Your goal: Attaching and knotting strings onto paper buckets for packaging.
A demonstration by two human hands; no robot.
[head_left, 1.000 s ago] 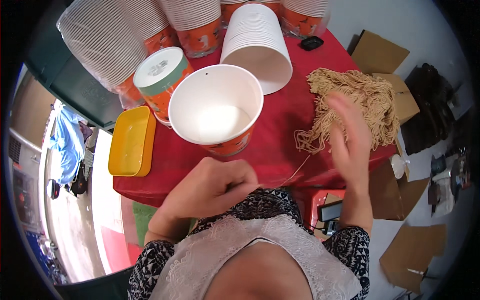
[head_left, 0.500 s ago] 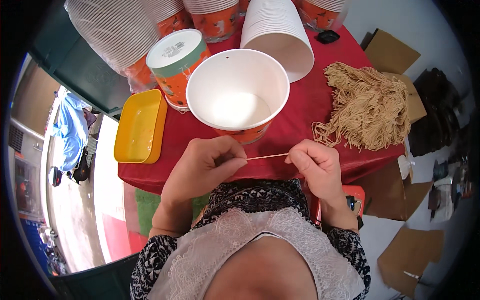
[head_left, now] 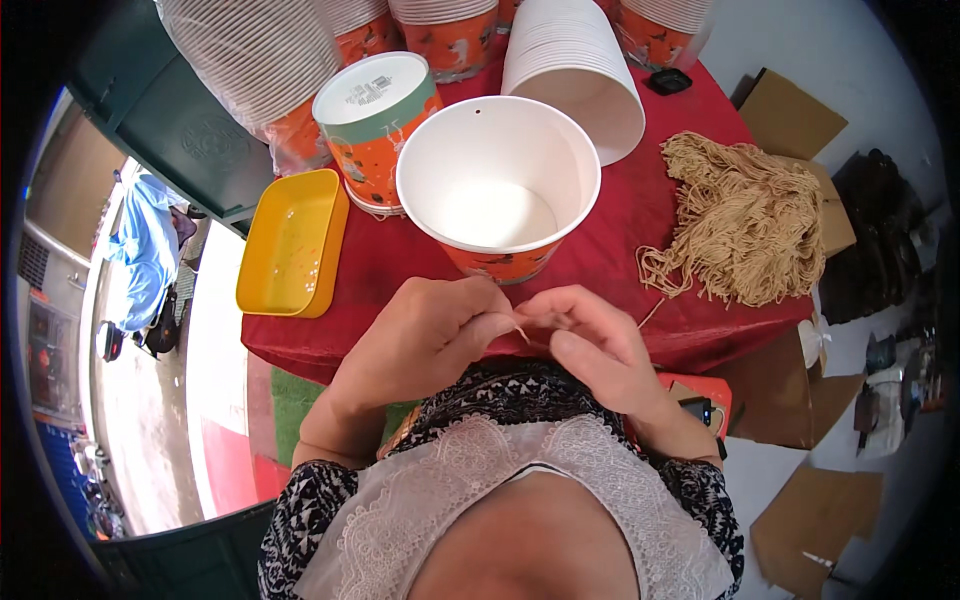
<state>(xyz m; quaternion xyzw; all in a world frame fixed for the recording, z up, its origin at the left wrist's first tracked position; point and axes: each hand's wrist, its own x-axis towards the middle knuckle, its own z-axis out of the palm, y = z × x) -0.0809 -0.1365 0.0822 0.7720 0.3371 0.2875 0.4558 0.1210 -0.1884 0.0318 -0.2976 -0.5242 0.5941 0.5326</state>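
Note:
My left hand (head_left: pixel 435 325) is closed, thumb and forefinger pinching a thin tan string (head_left: pixel 524 334) in front of my body. Beside it, the fingers of my right hand (head_left: pixel 600 350) curl around the string, slightly blurred; a strand end (head_left: pixel 652 312) sticks out past its far side. Just beyond both hands stands an upright white-lined paper bucket (head_left: pixel 500 190) with an orange outside and a small hole below its far rim. To its left, an orange and green bucket (head_left: pixel 375 120) is turned bottom up. A heap of tan strings (head_left: pixel 745 220) lies to the right.
A yellow tray (head_left: pixel 292 245) sits at the left of the red-covered table (head_left: pixel 620 235). Stacked buckets in plastic (head_left: pixel 250 60) and a white stack lying on its side (head_left: pixel 570 60) fill the back. A small black dish (head_left: pixel 669 81) and cardboard (head_left: pixel 790 115) are at right.
My hands have come together, so the string stretched between them is now slack and bent. My right hand has moved left and its fingers have loosened; the whole view has shifted slightly.

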